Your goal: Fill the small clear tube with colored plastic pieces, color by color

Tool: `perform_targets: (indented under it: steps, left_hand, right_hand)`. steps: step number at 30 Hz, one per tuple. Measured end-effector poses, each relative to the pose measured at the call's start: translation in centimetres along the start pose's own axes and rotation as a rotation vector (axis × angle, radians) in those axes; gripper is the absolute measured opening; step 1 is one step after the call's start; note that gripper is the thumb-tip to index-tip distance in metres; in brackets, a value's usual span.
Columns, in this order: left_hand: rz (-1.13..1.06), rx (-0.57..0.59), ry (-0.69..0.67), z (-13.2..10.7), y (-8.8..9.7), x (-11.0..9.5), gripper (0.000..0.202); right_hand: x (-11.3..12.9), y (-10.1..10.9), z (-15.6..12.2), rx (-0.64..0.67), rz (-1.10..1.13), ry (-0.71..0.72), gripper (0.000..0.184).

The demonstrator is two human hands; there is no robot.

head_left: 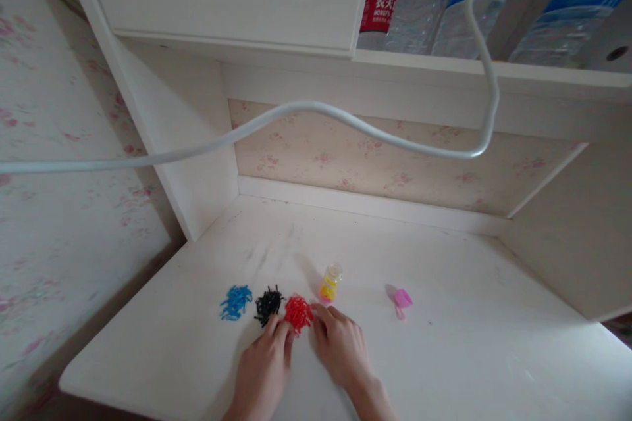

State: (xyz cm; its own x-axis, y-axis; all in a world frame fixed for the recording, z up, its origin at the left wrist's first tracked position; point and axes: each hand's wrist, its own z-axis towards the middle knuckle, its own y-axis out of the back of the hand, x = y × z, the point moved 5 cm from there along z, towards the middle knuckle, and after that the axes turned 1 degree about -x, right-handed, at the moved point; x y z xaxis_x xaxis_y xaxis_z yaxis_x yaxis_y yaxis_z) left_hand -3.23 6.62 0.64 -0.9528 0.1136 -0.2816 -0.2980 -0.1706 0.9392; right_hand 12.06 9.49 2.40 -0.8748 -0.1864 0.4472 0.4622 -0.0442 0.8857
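A heap of red rubber bands [298, 314] lies on the white desk between my two hands. My left hand [265, 358] is closed, its curled fingertips against the heap's lower left edge. From the right, my right hand [340, 342] has its bent fingers pressed together at the same heap. Black rubber bands [268, 305] form a pile just beyond my left fingers, with blue rubber bands [236, 302] farther left. Behind my right hand stands a small clear bottle [331, 281], uncapped, with yellow and reddish pieces inside. The exact grip of the fingertips is partly hidden.
A pink cap with a loop [402, 299] lies to the right on the desk [469, 355]. A white cable [316, 107] hangs across the view above the desk. Overhead, a shelf [424, 59] holds large plastic bottles [424, 6] beside a cabinet door [222, 6].
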Motion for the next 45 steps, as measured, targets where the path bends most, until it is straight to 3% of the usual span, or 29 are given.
perform_targets:
  steps: [9,14,24,27,35,45]
  left_hand:
    - [0.003,-0.028,-0.005,0.0,0.0,-0.1,0.026]
    - [-0.060,-0.103,-0.055,-0.6,-0.1,0.1,0.027]
    - [-0.250,-0.171,-0.057,0.7,2.0,0.4,0.028]
    - [-0.310,-0.199,-0.066,2.1,3.5,-0.5,0.028]
    - [-0.492,-0.281,-0.168,7.6,8.0,-5.2,0.028]
    - [-0.493,-0.230,-0.255,10.1,7.3,-7.2,0.020]
  right_hand:
    - [-0.5,-0.5,-0.4,-0.093,0.010,-0.039,0.021]
    - [0.1,-0.3,-0.6,-0.088,-0.047,0.042,0.025]
    - [-0.7,0.0,-1.5,-0.152,0.053,-0.009,0.031]
    - [-1.5,0.1,-2.1,-0.192,0.149,-0.042,0.035]
    - [-2.8,0.1,-2.6,-0.288,0.341,-0.109,0.042]
    - [-3.4,0.2,-2.6,-0.316,0.401,-0.122,0.039]
